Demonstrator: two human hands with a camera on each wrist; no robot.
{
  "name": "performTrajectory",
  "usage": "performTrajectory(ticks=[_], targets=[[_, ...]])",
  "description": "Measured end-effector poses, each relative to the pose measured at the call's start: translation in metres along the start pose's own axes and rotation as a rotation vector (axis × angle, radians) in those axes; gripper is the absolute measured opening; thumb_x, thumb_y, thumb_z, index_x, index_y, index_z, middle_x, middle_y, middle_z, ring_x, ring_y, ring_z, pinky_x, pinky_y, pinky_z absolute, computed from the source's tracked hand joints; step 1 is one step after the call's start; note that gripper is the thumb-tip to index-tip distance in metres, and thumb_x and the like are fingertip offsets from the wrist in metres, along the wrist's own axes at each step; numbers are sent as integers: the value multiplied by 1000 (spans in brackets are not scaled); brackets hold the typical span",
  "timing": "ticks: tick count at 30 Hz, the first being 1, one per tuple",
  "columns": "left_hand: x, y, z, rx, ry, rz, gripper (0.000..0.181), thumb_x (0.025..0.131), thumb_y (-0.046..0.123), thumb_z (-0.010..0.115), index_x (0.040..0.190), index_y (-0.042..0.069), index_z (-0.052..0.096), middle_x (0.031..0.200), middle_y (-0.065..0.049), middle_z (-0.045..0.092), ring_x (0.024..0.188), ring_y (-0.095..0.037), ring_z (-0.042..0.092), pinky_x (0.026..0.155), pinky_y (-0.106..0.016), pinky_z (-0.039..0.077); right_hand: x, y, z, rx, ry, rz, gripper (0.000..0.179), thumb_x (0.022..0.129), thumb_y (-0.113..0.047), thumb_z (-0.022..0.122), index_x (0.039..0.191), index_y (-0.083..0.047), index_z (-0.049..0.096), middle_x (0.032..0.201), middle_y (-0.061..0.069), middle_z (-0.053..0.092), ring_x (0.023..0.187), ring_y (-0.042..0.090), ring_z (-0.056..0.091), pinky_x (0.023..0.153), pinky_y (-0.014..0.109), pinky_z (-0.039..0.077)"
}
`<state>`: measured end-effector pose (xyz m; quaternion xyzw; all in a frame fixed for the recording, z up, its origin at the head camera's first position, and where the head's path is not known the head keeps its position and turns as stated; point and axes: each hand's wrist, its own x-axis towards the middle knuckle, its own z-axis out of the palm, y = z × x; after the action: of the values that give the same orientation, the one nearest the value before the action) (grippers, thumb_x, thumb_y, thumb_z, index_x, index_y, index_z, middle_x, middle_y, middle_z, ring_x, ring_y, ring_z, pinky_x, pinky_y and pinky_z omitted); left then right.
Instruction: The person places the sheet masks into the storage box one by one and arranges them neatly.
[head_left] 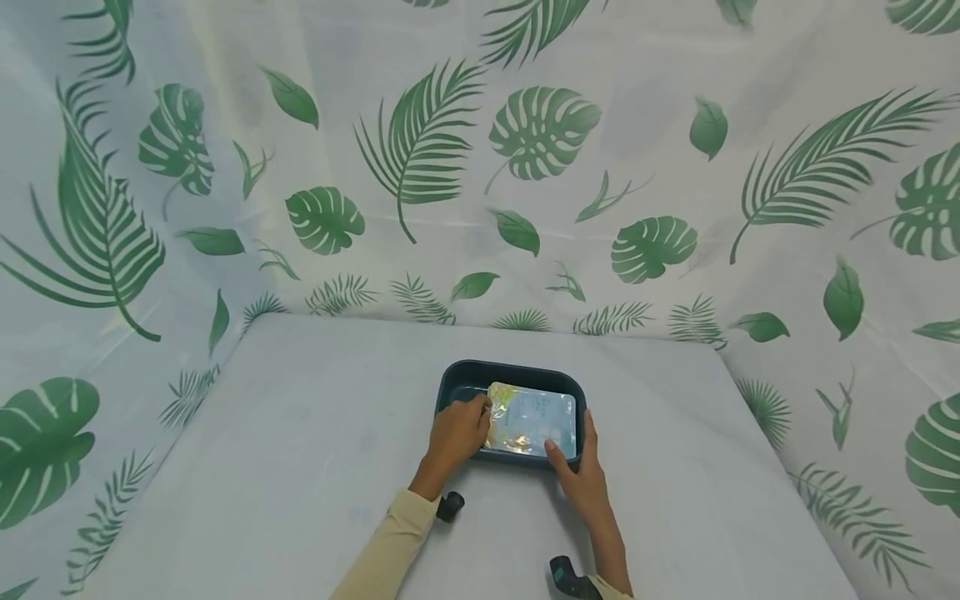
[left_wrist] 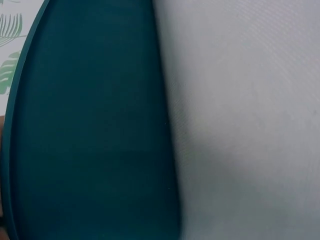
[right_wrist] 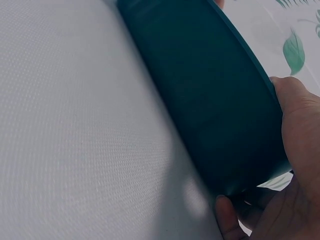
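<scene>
A dark teal plastic bin [head_left: 461,377] with rounded corners sits on the white surface. Inside it, toward the right, lies a glossy light blue and yellow pouch [head_left: 531,419]. My left hand [head_left: 459,429] reaches over the near left rim, its curled fingers pinching the pouch's left edge; the fingertips are hidden. Gripping the bin's right end is my right hand [head_left: 583,475], thumb at the near rim and fingers along the outer side. The right wrist view shows that thumb on the rim and fingers around the lower corner. The bin's outer wall [left_wrist: 95,120] fills much of the left wrist view.
A white cloth-covered table [head_left: 300,467] extends around the bin. Behind and at both sides hang white curtains [head_left: 450,250] printed with green leaves. A dark wrist device [head_left: 450,507] shows near the left wrist, and another dark device [head_left: 567,575] near the right.
</scene>
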<state>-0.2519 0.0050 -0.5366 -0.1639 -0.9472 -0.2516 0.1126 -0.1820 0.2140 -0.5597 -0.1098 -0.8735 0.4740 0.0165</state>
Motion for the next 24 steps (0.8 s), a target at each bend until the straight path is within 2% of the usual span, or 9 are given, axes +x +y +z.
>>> performTrajectory(ticks=[3,8,12,17,24], targets=[[0,0,1,29,5,-14,17,94,20,61,106,12,70,67,0,65,47,-5,38,42,-20,28,0,0,1,3,0,0,91,94,-56,53,157,-31,-8,164,18,6,147,49,13,110,68,20],[-1,-1,2,31,-8,6,16,95,20,60,104,13,71,54,7,49,44,-4,33,40,-20,24,-1,0,1,3,3,-10,90,95,-54,53,157,-31,-8,164,18,7,147,49,13,110,67,19],[-1,-1,1,20,-17,25,16,96,18,58,104,13,71,51,8,43,44,-4,32,40,-20,22,-1,0,1,10,7,-19,90,95,-52,54,157,-30,-8,164,19,7,147,48,13,111,67,19],[-1,-2,1,22,-27,32,16,96,18,57,105,13,70,51,7,45,43,-4,32,40,-20,22,-2,1,0,7,7,-17,91,95,-54,53,157,-29,-8,164,19,7,147,49,13,111,67,19],[-2,-1,3,33,-19,18,17,96,20,59,105,13,71,60,5,58,45,-4,37,41,-20,27,-2,1,1,9,17,-24,90,94,-54,53,157,-30,-7,164,18,7,147,49,14,110,67,19]])
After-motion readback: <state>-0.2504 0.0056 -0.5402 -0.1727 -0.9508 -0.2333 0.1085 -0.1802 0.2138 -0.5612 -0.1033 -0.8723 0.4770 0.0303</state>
